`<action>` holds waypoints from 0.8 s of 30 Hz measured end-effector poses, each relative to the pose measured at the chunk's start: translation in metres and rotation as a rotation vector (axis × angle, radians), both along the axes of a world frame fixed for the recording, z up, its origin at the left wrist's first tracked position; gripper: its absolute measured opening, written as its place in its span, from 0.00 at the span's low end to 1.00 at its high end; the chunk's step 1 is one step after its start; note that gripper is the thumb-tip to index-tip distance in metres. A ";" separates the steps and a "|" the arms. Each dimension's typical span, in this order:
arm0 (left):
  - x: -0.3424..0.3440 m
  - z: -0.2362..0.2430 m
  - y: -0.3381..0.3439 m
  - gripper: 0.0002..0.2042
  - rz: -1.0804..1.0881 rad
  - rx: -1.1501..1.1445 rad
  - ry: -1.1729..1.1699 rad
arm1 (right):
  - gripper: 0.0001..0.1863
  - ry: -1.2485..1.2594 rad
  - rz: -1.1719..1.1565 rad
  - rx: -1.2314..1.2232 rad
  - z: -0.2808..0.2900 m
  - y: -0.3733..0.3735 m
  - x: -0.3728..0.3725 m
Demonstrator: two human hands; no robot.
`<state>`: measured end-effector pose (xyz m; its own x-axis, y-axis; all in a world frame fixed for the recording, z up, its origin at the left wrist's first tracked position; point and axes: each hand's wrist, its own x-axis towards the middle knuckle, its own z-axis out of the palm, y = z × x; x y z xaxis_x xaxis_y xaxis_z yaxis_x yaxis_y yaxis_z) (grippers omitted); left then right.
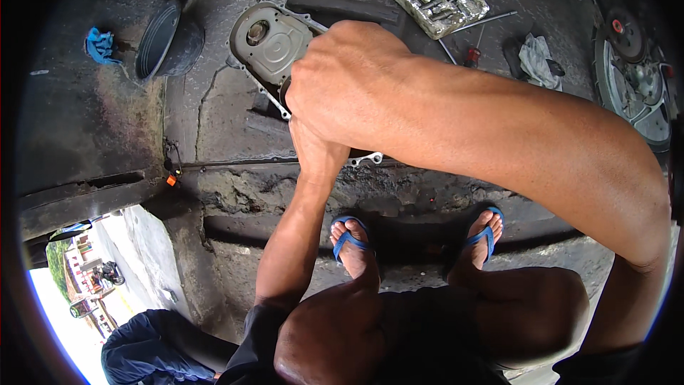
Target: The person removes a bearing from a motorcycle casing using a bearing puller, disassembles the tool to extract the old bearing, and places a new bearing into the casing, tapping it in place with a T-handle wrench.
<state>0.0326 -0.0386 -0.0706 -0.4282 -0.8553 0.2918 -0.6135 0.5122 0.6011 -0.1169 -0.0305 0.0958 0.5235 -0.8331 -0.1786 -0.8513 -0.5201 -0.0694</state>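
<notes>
A raised dark-grey stone floor (226,127) is carrying everything; a grey spoked metal wheel (634,85) is resting toward its right edge; a long, rounded grey metal casing (274,50) is lying at its near edge, left of the middle, the casing's lower end almost reaching that edge; a pale, dirt-streaked rectangular moulded block (436,0) is lying toward the far edge; a round black plastic bucket (187,46) is sitting left of the casing. The right hand (349,82) is bending over the casing, its fingers curling out of sight; the left hand (318,144) is reaching in beneath it, largely covered; what either is gripping, one cannot tell. A crumpled white cloth (539,63) is lying near the wheel; a crumpled blue cloth (101,45) is lying beyond the bucket, toward the left edge.
</notes>
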 end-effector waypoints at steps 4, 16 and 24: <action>-0.008 0.021 -0.003 0.12 -0.191 0.242 0.226 | 0.10 -0.159 -0.084 0.066 0.001 0.003 -0.025; -0.013 0.022 -0.001 0.19 0.104 0.277 0.269 | 0.14 -0.673 -0.487 0.159 -0.068 0.024 -0.031; 0.010 0.009 -0.005 0.21 -0.128 0.271 0.495 | 0.24 -0.462 -0.486 -0.042 -0.088 0.021 -0.014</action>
